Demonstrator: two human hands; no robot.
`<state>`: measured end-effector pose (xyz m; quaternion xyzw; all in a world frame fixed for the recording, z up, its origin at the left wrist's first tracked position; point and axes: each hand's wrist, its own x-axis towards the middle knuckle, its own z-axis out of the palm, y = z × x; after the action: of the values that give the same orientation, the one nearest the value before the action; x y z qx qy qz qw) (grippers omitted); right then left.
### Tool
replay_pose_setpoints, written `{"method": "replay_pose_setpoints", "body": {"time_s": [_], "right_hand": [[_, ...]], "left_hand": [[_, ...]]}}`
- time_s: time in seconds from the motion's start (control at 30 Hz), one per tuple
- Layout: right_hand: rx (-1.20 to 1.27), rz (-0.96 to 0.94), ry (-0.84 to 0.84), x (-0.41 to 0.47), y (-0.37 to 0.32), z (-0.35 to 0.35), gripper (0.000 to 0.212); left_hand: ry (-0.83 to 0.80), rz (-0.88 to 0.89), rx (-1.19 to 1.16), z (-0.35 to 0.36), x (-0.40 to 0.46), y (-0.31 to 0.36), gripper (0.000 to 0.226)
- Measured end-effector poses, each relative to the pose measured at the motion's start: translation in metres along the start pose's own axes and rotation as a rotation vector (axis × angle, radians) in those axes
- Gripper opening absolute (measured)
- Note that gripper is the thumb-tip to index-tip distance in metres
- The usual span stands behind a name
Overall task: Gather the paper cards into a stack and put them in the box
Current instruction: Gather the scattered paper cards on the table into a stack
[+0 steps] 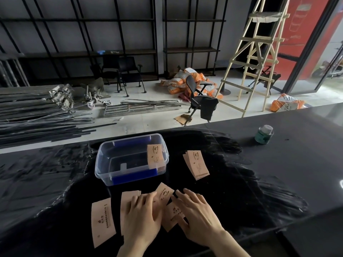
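Tan paper cards lie on the black table [278, 164]. A single card [102, 219] sits at the near left. My left hand [142, 217] rests flat, fingers spread, on a small pile of cards [126, 197]. My right hand [196, 214] lies flat over other cards [172, 214], with one tilted card [165, 191] between the hands. A separate stack [196, 164] lies to the right of the clear plastic box [104, 164]. Inside the box a card [156, 156] leans at the right end.
A green-labelled can [264, 134] stands at the far right of the table. Beyond the table's far edge are a black chair [200, 101], a wooden ladder [254, 52], metal bars on the floor and orange sacks.
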<state>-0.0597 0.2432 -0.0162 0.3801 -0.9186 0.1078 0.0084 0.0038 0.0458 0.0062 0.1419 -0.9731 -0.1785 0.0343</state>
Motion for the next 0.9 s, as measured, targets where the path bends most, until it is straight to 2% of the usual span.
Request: {"method": "replay_pose_setpoints", "body": {"time_s": [0.13, 0.3, 0.53, 0.63, 0.73, 0.77, 0.83, 0.9], "right_hand": [[0.002, -0.025, -0.035, 0.005, 0.002, -0.005, 0.068], [0.032, -0.021, 0.017, 0.009, 0.007, -0.006, 0.070], [0.000, -0.030, 0.165, 0.003, 0.004, -0.008, 0.070], [-0.012, -0.060, 0.178, 0.000, 0.004, -0.006, 0.062], [-0.063, -0.056, 0.214, -0.003, 0.003, -0.004, 0.056], [-0.080, -0.053, 0.223, -0.003, 0.003, -0.003, 0.055], [-0.096, -0.050, 0.230, -0.002, 0.003, -0.002, 0.055], [-0.106, -0.048, 0.230, -0.002, 0.003, 0.000, 0.055]], "left_hand": [[0.058, 0.045, -0.003, -0.002, 0.000, -0.001, 0.038], [-0.073, 0.176, -0.056, 0.005, 0.000, 0.002, 0.060], [-0.010, 0.191, -0.200, 0.009, 0.000, 0.011, 0.043], [0.115, 0.255, -0.258, 0.011, 0.000, 0.013, 0.021], [0.273, 0.100, -0.316, 0.005, 0.004, 0.006, 0.014], [0.259, 0.026, -0.283, 0.000, 0.006, 0.002, 0.020], [0.060, -0.064, -0.124, -0.008, 0.009, -0.005, 0.045], [-0.097, -0.036, -0.028, -0.015, 0.011, -0.006, 0.062]]}}
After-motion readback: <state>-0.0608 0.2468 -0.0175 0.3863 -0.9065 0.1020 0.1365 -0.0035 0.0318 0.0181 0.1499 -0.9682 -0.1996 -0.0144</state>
